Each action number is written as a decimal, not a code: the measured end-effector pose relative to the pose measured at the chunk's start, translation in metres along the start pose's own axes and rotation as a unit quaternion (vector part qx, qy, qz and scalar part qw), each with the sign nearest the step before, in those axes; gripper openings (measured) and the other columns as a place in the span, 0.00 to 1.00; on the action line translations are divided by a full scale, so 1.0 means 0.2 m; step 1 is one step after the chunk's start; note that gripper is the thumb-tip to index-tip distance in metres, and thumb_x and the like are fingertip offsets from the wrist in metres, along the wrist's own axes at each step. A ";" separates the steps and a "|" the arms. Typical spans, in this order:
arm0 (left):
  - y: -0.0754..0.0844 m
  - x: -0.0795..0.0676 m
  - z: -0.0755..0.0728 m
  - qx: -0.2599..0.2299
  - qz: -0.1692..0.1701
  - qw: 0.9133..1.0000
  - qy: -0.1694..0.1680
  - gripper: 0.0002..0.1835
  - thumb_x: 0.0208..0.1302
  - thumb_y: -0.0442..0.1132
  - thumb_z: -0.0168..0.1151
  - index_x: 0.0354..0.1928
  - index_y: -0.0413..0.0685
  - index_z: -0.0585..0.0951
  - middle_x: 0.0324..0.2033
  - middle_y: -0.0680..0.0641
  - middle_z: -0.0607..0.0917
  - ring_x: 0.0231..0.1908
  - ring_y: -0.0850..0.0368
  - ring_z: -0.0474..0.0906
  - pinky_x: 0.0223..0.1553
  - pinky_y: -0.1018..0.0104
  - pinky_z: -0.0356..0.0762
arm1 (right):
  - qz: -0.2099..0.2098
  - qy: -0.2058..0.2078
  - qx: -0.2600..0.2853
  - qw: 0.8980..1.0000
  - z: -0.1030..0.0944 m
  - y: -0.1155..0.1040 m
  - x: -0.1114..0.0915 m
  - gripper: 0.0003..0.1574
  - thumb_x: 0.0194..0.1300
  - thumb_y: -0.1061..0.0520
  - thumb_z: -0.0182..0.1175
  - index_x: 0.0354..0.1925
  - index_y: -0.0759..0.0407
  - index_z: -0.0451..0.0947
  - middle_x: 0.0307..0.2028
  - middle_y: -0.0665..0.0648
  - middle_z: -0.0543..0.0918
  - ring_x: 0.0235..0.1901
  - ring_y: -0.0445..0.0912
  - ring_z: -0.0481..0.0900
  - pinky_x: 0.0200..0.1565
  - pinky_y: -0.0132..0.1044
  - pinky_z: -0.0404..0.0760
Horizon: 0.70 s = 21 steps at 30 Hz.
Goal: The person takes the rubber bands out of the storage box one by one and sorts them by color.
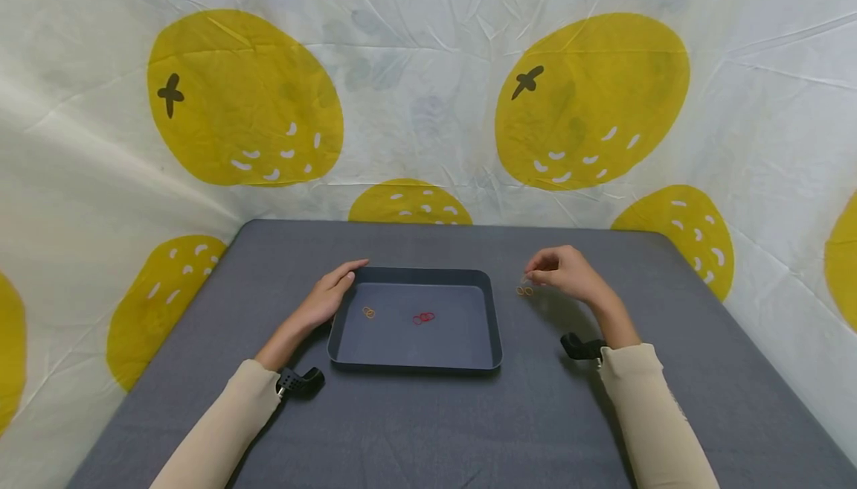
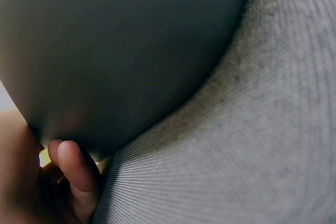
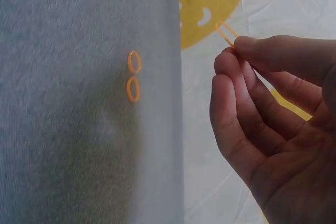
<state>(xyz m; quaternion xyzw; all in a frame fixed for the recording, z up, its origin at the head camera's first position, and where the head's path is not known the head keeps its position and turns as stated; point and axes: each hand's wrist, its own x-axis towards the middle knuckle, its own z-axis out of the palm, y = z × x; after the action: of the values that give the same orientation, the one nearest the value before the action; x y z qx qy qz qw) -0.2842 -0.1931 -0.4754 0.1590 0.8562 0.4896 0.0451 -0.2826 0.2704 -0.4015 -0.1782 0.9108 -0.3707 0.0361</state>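
My left hand (image 1: 326, 297) holds the dark grey tray (image 1: 415, 365) at its far left corner, thumb at the rim. In the left wrist view, curled fingers (image 2: 77, 174) lie against the tray's outer wall. Inside the tray are a small cluster of orange rubber bands (image 1: 368, 312) on the left and some red rubber bands (image 1: 423, 318) near the middle. Right of the tray, my right hand (image 1: 565, 272) pinches an orange rubber band (image 3: 227, 32) between thumb and index finger, raised over the table. Two more orange rubber bands (image 3: 134, 62) lie side by side below that hand.
A grey cloth covers the table (image 1: 428, 429). Behind it hangs a white curtain (image 1: 415, 102) with large yellow fruit prints. Dark wrist cameras (image 1: 582, 346) sit on both wrists, below the beige sleeves.
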 end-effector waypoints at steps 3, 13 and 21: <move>-0.01 0.00 0.00 0.001 -0.001 1.000 0.000 0.22 0.78 0.46 0.39 0.70 0.65 0.66 0.70 0.51 0.65 0.72 0.48 0.57 0.69 0.43 0.55 | 0.011 0.002 -0.003 1.000 -0.01 0.05 0.00 0.09 0.65 0.61 0.61 0.39 0.67 0.83 0.36 0.68 0.86 0.29 0.48 0.82 0.31 0.39 0.80; -0.01 0.00 0.00 0.002 0.012 1.000 0.004 0.22 0.78 0.45 0.38 0.70 0.60 0.66 0.71 0.48 0.65 0.72 0.45 0.57 0.69 0.41 0.55 | 0.023 0.004 -0.004 1.000 -0.02 0.14 -0.02 0.07 0.65 0.60 0.62 0.38 0.63 0.84 0.34 0.65 0.86 0.32 0.58 0.82 0.31 0.40 0.79; -0.01 0.00 0.00 0.008 0.005 1.000 0.004 0.22 0.78 0.45 0.38 0.70 0.61 0.66 0.70 0.50 0.65 0.72 0.48 0.57 0.69 0.43 0.55 | 0.039 -0.014 0.006 0.999 -0.02 0.23 -0.02 0.07 0.64 0.64 0.61 0.37 0.67 0.84 0.31 0.63 0.86 0.28 0.49 0.82 0.30 0.39 0.81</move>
<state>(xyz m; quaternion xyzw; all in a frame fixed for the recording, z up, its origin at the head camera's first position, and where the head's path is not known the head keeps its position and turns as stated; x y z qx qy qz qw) -0.2854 -0.1937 -0.4767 0.1611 0.8596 0.4835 0.0379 -0.2935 0.3045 -0.4310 -0.1470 0.9144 -0.3718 0.0645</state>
